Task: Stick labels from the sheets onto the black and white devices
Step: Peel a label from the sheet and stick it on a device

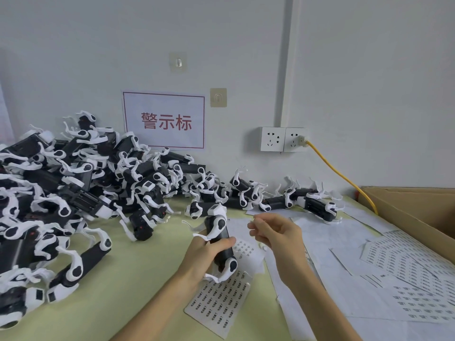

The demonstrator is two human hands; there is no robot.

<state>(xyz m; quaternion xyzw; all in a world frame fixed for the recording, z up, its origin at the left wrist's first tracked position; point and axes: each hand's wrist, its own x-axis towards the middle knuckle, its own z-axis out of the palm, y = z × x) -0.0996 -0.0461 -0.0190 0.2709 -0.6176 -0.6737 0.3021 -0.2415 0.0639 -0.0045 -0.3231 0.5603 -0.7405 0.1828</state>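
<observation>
While the left hand (206, 252) gripped a black-and-white plastic device (219, 226), the right hand (273, 232) held fingertips pinched, contents too small to tell.

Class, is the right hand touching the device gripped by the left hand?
Apart: the head view shows white sheet between right hand and device.

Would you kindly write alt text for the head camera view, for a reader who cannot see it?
A person's left hand grips a black and white device above a label sheet on a green table, while the right hand pinches what looks like a small label. A pile of devices fills the left; more sheets and a cardboard box lie right.
</observation>
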